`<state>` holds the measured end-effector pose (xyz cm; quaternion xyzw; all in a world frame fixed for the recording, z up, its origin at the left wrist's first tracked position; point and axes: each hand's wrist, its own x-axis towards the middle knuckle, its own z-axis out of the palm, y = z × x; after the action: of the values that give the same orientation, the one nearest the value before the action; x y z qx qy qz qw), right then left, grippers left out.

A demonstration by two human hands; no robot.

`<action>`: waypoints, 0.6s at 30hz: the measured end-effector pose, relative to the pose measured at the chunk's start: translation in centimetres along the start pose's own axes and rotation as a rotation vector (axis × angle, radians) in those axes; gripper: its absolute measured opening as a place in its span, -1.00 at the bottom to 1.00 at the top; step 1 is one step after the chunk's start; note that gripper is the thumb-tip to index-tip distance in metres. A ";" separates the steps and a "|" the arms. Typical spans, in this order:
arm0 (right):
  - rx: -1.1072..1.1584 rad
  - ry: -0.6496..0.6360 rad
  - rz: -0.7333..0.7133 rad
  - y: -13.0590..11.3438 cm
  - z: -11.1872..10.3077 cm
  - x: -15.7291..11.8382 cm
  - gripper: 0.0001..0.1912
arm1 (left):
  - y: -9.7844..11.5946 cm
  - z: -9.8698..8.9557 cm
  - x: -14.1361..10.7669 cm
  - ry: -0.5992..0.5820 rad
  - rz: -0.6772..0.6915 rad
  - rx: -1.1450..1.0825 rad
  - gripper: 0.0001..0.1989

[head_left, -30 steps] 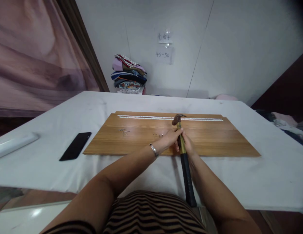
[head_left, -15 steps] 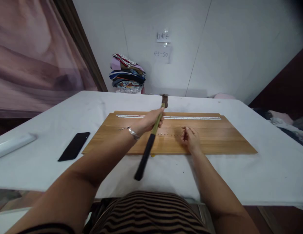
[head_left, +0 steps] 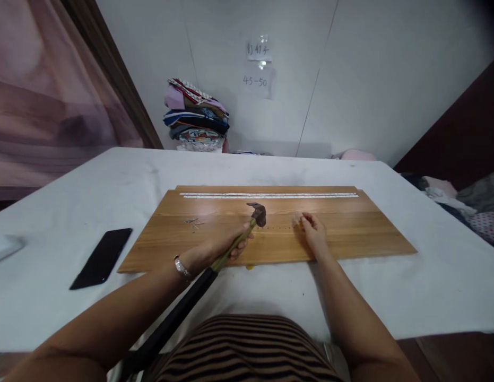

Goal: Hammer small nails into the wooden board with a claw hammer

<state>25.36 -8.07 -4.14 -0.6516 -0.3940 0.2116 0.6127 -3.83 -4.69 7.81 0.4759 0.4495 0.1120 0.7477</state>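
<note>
A person's left hand (head_left: 239,247) grips a claw hammer (head_left: 202,284) by its handle, the head over the wooden board (head_left: 350,233), near the left end of a row of small nails (head_left: 278,228). The right hand (head_left: 313,233) is at the row's right end, fingertips drawn close; blur hides whether they hold anything. Loose nails (head_left: 194,225) lie at the board's left, 2 white strips (head_left: 270,196) along its far edge. A black smartphone (head_left: 101,258) lies beside the board on the white-covered surface (head_left: 430,297).

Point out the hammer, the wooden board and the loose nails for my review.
Hammer (head_left: 195,292): head view, on its black grip.
Wooden board (head_left: 273,246): head view, on its bare top surface.
Loose nails (head_left: 191,220): head view, on the cluster's upper part.
</note>
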 end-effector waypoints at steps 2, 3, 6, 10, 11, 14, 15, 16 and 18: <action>0.000 -0.008 0.007 0.2 0.0 0.0 -0.63 | 0.3 0.1 0.1 -0.007 0.027 0.018 -0.54; 0.000 -0.008 0.005 0.3 0.1 0.0 -0.63 | 0.3 0.0 0.2 -0.004 0.029 0.025 -0.54; 0.001 -0.001 -0.006 0.5 0.1 -0.2 -0.63 | 0.3 -0.1 0.7 0.018 0.007 0.044 -0.54; -0.005 -0.008 -0.004 0.6 0.1 -0.4 -0.66 | 0.0 -0.3 1.1 0.029 0.005 0.088 -0.51; -0.007 -0.011 -0.003 0.7 0.0 -0.4 -0.66 | 0.0 -0.3 1.1 0.024 0.004 0.098 -0.50; -0.007 -0.018 -0.002 0.8 -0.1 -0.4 -0.68 | 0.1 -0.2 0.8 0.009 0.009 0.106 -0.49; -0.006 -0.020 -0.003 0.8 -0.1 -0.4 -0.68 | 0.1 -0.1 0.7 0.010 0.010 0.110 -0.49; -0.005 -0.022 -0.003 0.8 -0.1 -0.4 -0.68 | 0.1 -0.1 0.6 0.016 0.009 0.115 -0.49; -0.005 -0.024 -0.001 0.7 -0.1 -0.5 -0.68 | 0.1 -0.1 0.6 0.025 0.008 0.127 -0.48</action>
<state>25.34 -8.45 -4.93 -0.6503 -0.4021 0.2181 0.6065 -3.54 -4.22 7.58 0.5228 0.4631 0.0921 0.7097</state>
